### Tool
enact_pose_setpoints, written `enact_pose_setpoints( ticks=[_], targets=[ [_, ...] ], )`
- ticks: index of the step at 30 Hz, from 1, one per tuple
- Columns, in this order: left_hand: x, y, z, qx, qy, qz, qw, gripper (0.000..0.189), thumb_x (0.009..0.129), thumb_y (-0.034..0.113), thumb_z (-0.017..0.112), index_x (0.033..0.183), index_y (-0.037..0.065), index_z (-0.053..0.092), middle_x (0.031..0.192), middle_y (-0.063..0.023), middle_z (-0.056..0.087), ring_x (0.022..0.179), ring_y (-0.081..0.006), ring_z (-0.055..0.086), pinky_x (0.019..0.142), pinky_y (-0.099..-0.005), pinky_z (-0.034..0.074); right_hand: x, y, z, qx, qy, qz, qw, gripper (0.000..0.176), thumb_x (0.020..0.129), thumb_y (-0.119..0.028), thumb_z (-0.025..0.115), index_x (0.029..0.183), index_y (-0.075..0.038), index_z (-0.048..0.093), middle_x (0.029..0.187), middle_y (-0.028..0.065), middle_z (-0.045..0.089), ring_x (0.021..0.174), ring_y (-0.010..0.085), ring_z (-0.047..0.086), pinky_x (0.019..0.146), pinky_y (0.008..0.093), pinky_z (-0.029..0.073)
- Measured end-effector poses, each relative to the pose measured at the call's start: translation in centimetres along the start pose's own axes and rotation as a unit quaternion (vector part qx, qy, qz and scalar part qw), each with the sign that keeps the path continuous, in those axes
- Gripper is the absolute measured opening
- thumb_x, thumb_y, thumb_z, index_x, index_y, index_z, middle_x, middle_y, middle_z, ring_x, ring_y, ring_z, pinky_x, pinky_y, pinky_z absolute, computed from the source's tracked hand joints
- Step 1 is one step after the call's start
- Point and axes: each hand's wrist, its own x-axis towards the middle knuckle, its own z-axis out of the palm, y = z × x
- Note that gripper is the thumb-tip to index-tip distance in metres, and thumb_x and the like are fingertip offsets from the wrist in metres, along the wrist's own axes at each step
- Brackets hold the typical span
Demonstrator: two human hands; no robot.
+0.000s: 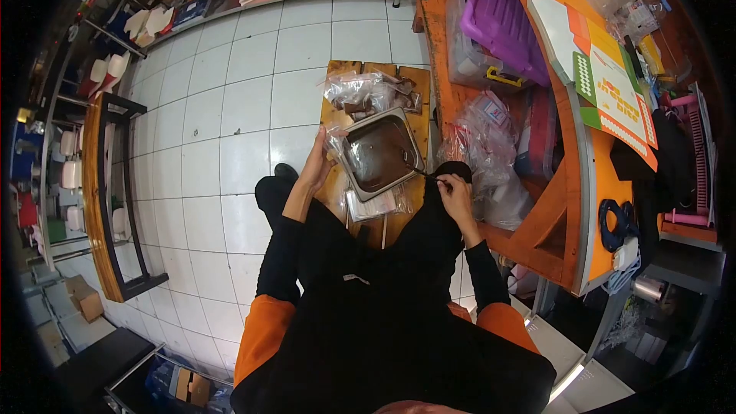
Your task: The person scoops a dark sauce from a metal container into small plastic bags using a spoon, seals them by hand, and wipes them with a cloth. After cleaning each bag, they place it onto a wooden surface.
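Observation:
A rectangular metal pan (408, 117) with dark brown contents sits slightly turned on a low wooden bench (337, 184) before my knees. My left hand (313, 162) is at the pan's left side, its fingers closed on a small clear plastic bag (336, 144) by the rim. On the other side, my right hand (456, 193) pinches a thin dark utensil (422, 172) whose far end reaches over the pan's right rim; its kind I cannot make out. Filled clear bags with brown contents (368, 93) lie behind the pan. A stack of flat clear bags (371, 205) lies in front.
An orange table (594, 176) stands close on my right, with scissors (616, 224) and printed cardboard (609, 80) on it. Below it are a purple lid (498, 27) and plastic bags (487, 138). A wooden bench with black legs (103, 199) stands left on the tiled floor.

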Motion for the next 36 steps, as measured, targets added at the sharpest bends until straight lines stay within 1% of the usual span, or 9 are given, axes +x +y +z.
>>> enact_pose_setpoints(
  ticks=[4, 7, 16, 19, 25, 28, 29, 33, 36],
  targets=[
    [0.2, 0.0, -0.4, -0.024, -0.006, 0.01, 1.0, 0.059, 0.09, 0.058, 0.026, 0.105, 0.01, 0.054, 0.099, -0.0019, 0.052, 0.091, -0.0152, 0.05, 0.083, -0.0343, 0.042, 0.0, 0.7, 0.5, 0.129, -0.022, 0.045, 0.99, 0.011, 0.081, -0.01, 0.061, 0.089, -0.003, 0.063, 0.071, 0.0074, 0.058, 0.063, 0.0158, 0.054, 0.062, 0.0291, 0.042],
    [0.8, -0.5, -1.5, -0.063, -0.003, -0.006, 0.998, 0.06, 0.089, 0.059, 0.026, 0.106, 0.009, 0.054, 0.1, -0.0035, 0.052, 0.093, -0.0176, 0.051, 0.085, -0.0377, 0.044, 0.1, 1.7, 1.4, 0.154, -0.034, 0.074, 0.985, 0.013, 0.081, -0.009, 0.062, 0.09, -0.001, 0.062, 0.07, 0.0055, 0.057, 0.063, 0.0117, 0.052, 0.056, 0.0251, 0.042],
    [1.4, -2.1, -4.3, -0.116, 0.0, -0.028, 0.993, 0.065, 0.087, 0.063, 0.028, 0.112, 0.008, 0.051, 0.112, -0.0082, 0.052, 0.102, -0.0223, 0.051, 0.089, -0.0436, 0.042, 0.6, 0.4, 2.1, 0.194, 0.016, 0.001, 0.981, 0.013, 0.081, -0.009, 0.061, 0.091, 0.0, 0.062, 0.071, 0.006, 0.055, 0.063, 0.0115, 0.051, 0.056, 0.024, 0.04],
    [1.1, -2.5, -5.0, -0.1, -0.002, -0.027, 0.995, 0.065, 0.087, 0.062, 0.029, 0.116, 0.008, 0.05, 0.116, -0.0083, 0.051, 0.108, -0.0227, 0.047, 0.094, -0.043, 0.036, 0.7, -0.4, 1.8, 0.186, 0.028, -0.014, 0.982, 0.014, 0.081, -0.009, 0.061, 0.091, 0.001, 0.062, 0.072, 0.0059, 0.055, 0.061, 0.0117, 0.05, 0.055, 0.024, 0.04],
    [-1.0, 0.2, -2.8, 0.046, 0.135, 0.098, 0.985, 0.049, 0.091, 0.045, 0.041, 0.121, 0.007, 0.048, 0.123, -0.0072, 0.049, 0.119, -0.0206, 0.038, 0.101, -0.0388, 0.023, 1.1, -4.9, -1.6, 0.16, 0.018, -0.048, 0.986, 0.014, 0.081, -0.008, 0.061, 0.091, 0.002, 0.062, 0.072, 0.0057, 0.054, 0.061, 0.012, 0.049, 0.053, 0.0243, 0.038],
    [-2.5, 2.2, -2.6, 0.188, 0.075, 0.197, 0.959, 0.037, 0.089, 0.029, 0.051, 0.12, 0.009, 0.047, 0.126, -0.0045, 0.046, 0.115, -0.0181, 0.042, 0.096, -0.0309, 0.031, 1.2, -7.4, -3.2, 0.164, 0.023, -0.056, 0.985, 0.014, 0.082, -0.008, 0.06, 0.091, 0.002, 0.062, 0.071, 0.006, 0.053, 0.061, 0.0119, 0.047, 0.052, 0.0238, 0.037],
    [-3.3, 3.0, -2.2, 0.153, 0.051, 0.205, 0.965, 0.044, 0.08, 0.019, 0.064, 0.119, 0.007, 0.047, 0.125, -0.0049, 0.047, 0.114, -0.019, 0.044, 0.094, -0.0323, 0.033, 1.2, -8.1, -3.6, 0.167, 0.029, -0.059, 0.984, 0.014, 0.081, -0.008, 0.06, 0.091, 0.002, 0.062, 0.071, 0.006, 0.053, 0.061, 0.012, 0.047, 0.052, 0.0236, 0.036],
    [-5.0, 4.3, 0.2, 0.336, 0.073, 0.315, 0.884, 0.056, 0.068, 0.016, 0.075, 0.115, 0.006, 0.048, 0.12, -0.0094, 0.05, 0.112, -0.021, 0.046, 0.091, -0.0319, 0.037, 1.2, -9.4, -4.4, 0.162, 0.043, -0.077, 0.983, 0.014, 0.081, -0.007, 0.06, 0.091, 0.002, 0.063, 0.07, 0.006, 0.052, 0.06, 0.0123, 0.045, 0.052, 0.0233, 0.036],
    [-5.9, 4.9, 1.5, 0.395, 0.09, 0.311, 0.86, 0.058, 0.066, 0.016, 0.077, 0.115, 0.005, 0.047, 0.117, -0.0104, 0.052, 0.11, -0.0225, 0.048, 0.09, -0.0327, 0.039, 1.0, -10.2, -4.9, 0.154, 0.041, -0.082, 0.984, 0.013, 0.081, -0.008, 0.06, 0.091, 0.001, 0.063, 0.069, 0.0058, 0.052, 0.06, 0.0127, 0.045, 0.052, 0.0235, 0.035]
  ],
)
